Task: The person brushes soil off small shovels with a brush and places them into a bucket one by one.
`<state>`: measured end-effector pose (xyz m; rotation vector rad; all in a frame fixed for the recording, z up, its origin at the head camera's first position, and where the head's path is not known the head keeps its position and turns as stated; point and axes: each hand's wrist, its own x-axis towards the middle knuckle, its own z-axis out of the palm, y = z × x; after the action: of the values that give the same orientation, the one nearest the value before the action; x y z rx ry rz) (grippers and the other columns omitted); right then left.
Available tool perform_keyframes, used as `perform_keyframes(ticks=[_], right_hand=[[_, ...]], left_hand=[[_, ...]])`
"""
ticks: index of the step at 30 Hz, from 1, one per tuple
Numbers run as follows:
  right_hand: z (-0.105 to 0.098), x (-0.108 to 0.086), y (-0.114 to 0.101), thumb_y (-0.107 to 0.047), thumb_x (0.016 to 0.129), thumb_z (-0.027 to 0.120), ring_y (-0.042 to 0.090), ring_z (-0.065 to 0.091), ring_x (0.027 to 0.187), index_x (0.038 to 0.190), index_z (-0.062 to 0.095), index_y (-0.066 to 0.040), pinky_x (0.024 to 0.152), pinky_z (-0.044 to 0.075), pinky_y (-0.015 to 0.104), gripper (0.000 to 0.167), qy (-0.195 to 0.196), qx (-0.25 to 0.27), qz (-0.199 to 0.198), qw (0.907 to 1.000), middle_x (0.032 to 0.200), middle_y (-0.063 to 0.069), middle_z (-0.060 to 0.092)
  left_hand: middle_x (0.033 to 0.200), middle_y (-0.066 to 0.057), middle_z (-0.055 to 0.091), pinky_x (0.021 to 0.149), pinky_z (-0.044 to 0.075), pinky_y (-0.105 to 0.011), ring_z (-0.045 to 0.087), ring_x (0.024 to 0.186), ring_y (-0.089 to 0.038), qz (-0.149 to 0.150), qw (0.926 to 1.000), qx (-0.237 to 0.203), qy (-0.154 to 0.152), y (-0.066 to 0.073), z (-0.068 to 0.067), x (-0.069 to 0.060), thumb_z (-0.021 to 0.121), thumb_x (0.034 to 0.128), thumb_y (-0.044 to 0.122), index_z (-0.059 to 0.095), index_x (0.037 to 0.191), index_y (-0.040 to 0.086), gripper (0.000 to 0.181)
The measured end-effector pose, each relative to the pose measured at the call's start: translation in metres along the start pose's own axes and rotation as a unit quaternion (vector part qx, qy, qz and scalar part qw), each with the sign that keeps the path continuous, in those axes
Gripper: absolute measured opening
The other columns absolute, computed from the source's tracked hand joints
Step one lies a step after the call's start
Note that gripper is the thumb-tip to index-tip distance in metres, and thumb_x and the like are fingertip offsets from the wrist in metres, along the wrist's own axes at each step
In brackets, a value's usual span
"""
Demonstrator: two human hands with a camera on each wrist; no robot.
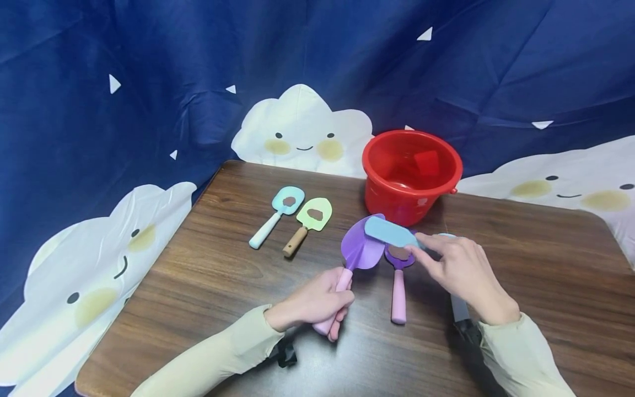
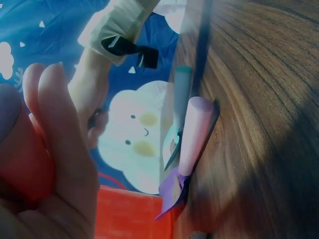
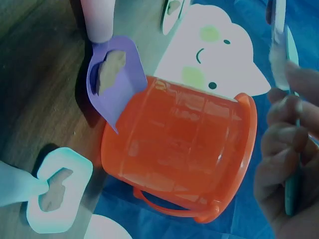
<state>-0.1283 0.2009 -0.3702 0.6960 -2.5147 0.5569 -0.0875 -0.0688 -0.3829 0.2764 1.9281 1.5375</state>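
My left hand grips the pink handle of a toy shovel, whose purple blade tilts up above the table. In the left wrist view its fingers curl around that handle. With thumb and fingers, my right hand pinches one end of a light-blue flat piece with a rounded tip, seen nearly edge-on in the right wrist view. Its tip overlaps the held blade in the head view; whether they touch I cannot tell. Below lies a second purple shovel with a pink handle and a brown patch on its blade.
A red bucket stands at the table's back edge. A blue shovel and a green shovel, both with brown patches, lie left. Another light-blue shovel lies to the right, partly hidden beneath my right hand in the head view.
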Motion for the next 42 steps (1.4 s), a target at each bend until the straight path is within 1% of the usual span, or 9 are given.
perform_keyframes(ticks=[7,11,15,19,25,32,35,39,42], right_hand=[[0.004,0.004,-0.002,-0.02,0.074,0.079,0.035,0.07,0.071,0.111,0.072,-0.004,0.05,0.052,0.042,0.041,0.042,-0.022,0.027,0.9985,0.093,0.016,0.074],[0.009,0.006,-0.009,-0.02,0.077,0.078,0.027,0.066,0.061,0.11,0.072,-0.007,0.052,0.051,0.039,0.036,0.04,0.001,0.052,0.9979,0.084,0.011,0.075],[0.016,0.006,-0.02,-0.02,0.078,0.078,0.009,0.053,0.055,0.104,0.074,-0.013,0.052,0.045,0.026,0.027,0.019,0.044,0.053,0.9975,0.072,-0.001,0.072],[0.021,0.003,-0.031,-0.02,0.079,0.078,0.003,0.048,0.056,0.097,0.074,-0.015,0.052,0.042,0.02,0.02,-0.021,0.082,0.027,0.996,0.068,-0.008,0.066],[0.028,-0.001,-0.036,-0.026,0.079,0.077,0.015,0.07,0.073,0.108,0.074,-0.012,0.064,0.057,0.032,0.032,-0.065,0.077,0.018,0.9947,0.088,0.001,0.075],[0.029,-0.001,-0.025,-0.023,0.073,0.081,0.025,0.07,0.068,0.107,0.074,-0.005,0.053,0.05,0.034,0.038,0.008,0.029,0.014,0.9994,0.087,0.011,0.075],[0.026,0.001,-0.02,-0.021,0.075,0.079,0.023,0.06,0.054,0.1,0.075,-0.006,0.047,0.042,0.032,0.029,0.05,-0.004,0.019,0.9986,0.072,0.009,0.072],[0.022,0.003,-0.016,-0.019,0.079,0.076,0.013,0.039,0.047,0.092,0.072,-0.01,0.043,0.032,0.028,0.016,0.077,-0.025,0.048,0.9956,0.051,0.001,0.054],[0.02,0.002,-0.017,-0.016,0.077,0.078,0.012,0.037,0.049,0.096,0.073,-0.008,0.044,0.033,0.027,0.021,0.083,-0.013,0.057,0.9949,0.051,0.001,0.054]], left_hand=[[0.053,-0.004,0.05,0.032,0.047,-0.029,0.058,0.035,-0.021,-0.003,0.9999,-0.016,0.004,-0.003,0.001,0.002,0.047,0.0861,0.007,0.042,0.091,0.003,0.007],[0.054,-0.005,0.05,0.033,0.049,-0.032,0.057,0.035,-0.022,-0.005,0.9996,-0.027,0.008,-0.006,0.002,0.004,0.047,0.0862,0.007,0.042,0.091,0.004,0.007],[0.055,-0.006,0.051,0.034,0.05,-0.034,0.057,0.035,-0.022,-0.006,0.9992,-0.039,0.01,-0.009,0.003,0.006,0.047,0.0866,0.007,0.042,0.092,0.004,0.008],[0.055,-0.006,0.051,0.035,0.051,-0.037,0.055,0.034,-0.021,-0.004,0.9982,-0.056,0.021,-0.01,0.003,0.008,0.046,0.0857,0.006,0.042,0.093,0.004,0.009],[0.054,-0.006,0.05,0.035,0.051,-0.038,0.054,0.033,-0.02,-0.002,0.9974,-0.067,0.027,-0.01,0.004,0.009,0.046,0.0847,0.005,0.042,0.092,0.004,0.008],[0.052,-0.006,0.05,0.034,0.051,-0.039,0.053,0.032,-0.02,-0.007,0.9974,-0.067,0.026,-0.009,0.004,0.007,0.049,0.0823,0.005,0.045,0.088,0.004,0.007],[0.052,-0.006,0.051,0.035,0.051,-0.037,0.053,0.033,-0.02,-0.013,0.9977,-0.06,0.029,-0.009,0.004,0.006,0.05,0.082,0.006,0.046,0.088,0.005,0.007],[0.053,-0.006,0.051,0.035,0.051,-0.037,0.053,0.033,-0.02,-0.015,0.9983,-0.048,0.03,-0.009,0.004,0.006,0.05,0.0812,0.006,0.047,0.088,0.005,0.007],[0.053,-0.006,0.05,0.035,0.051,-0.039,0.053,0.033,-0.02,-0.009,0.9989,-0.036,0.03,-0.009,0.004,0.006,0.05,0.0822,0.006,0.046,0.09,0.005,0.008]])
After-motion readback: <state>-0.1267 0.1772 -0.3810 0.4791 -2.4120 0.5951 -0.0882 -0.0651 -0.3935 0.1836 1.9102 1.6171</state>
